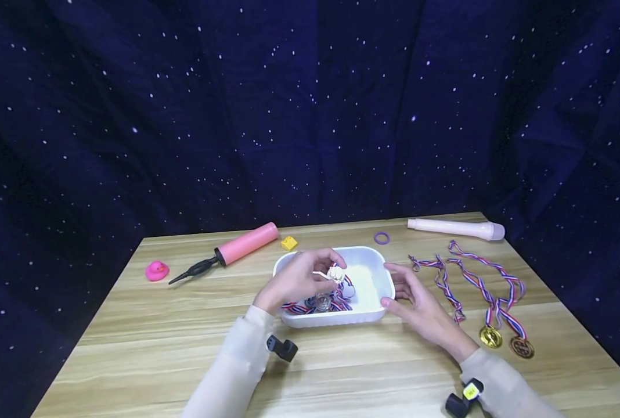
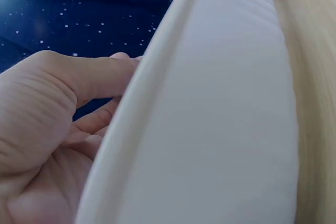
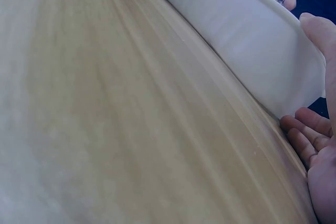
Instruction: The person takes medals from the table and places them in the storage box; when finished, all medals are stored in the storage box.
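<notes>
A white plastic tub (image 1: pixel 375 284) sits at the middle of the table. My left hand (image 1: pixel 302 280) is over its left half, pinching a pale, shiny medal (image 1: pixel 336 273) between thumb and fingers. Below that hand, more silver-coloured medals (image 1: pixel 323 302) with striped red, white and blue ribbons (image 1: pixel 298 309) lie inside the tub. At the tub's right end, my right hand (image 1: pixel 420 302) rests against the outside, thumb by the near corner and fingers loosely bent. The left wrist view shows the tub's wall (image 2: pixel 220 103) hiding the left fingertips.
Gold (image 1: pixel 490 337) and bronze medals (image 1: pixel 522 347) with ribbons lie at the right. Behind them is a white microphone-shaped tube (image 1: pixel 453 228). A purple ring (image 1: pixel 381 238), yellow block (image 1: pixel 289 243), pink hand pump (image 1: pixel 247 244) and pink rubber duck (image 1: pixel 157 270) lie about the table. A starry dark curtain hangs behind.
</notes>
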{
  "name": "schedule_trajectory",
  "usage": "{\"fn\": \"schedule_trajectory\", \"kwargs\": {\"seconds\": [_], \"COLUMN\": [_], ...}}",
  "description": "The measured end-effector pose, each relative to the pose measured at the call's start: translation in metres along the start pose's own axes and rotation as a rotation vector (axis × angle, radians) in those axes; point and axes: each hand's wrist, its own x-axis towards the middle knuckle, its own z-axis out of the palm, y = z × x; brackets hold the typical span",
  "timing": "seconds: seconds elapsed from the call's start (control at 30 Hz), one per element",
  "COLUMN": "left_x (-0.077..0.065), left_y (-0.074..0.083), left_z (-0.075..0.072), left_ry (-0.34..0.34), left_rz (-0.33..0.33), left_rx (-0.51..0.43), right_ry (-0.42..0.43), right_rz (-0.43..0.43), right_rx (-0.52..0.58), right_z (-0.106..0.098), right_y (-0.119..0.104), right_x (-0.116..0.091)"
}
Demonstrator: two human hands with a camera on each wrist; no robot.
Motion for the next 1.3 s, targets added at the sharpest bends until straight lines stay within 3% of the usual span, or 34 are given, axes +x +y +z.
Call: {"fn": "schedule_trajectory", "kwargs": {"seconds": [0.33,0.6,1.03,1.3], "left_x": [0.0018,0.0015,0.0033,0.0029], "left_y": [-0.0017,-0.0028,-0.0046,-0.0062], "left_z": [0.0034,0.005,0.005,0.0054], "left_ry": [-0.065,-0.086,-0.086,-0.131], "left_rz": [-0.028,0.014,0.023,0.051], "left_rx": [0.105,0.192,0.229,0.296], "right_ry": [0.004,0.007,0.01,0.006], "right_rz": [-0.003,-0.01,-0.007,-0.01], "right_rx": [-0.008,-0.003,0.004,-0.001], "right_z": [-0.0012,-0.0001,0.001,0.0009], "right_y": [-0.0012,0.0001,-0.0005,-0.0003], "right_x": [0.0023,0.0005,-0.0008,0.0004]}}
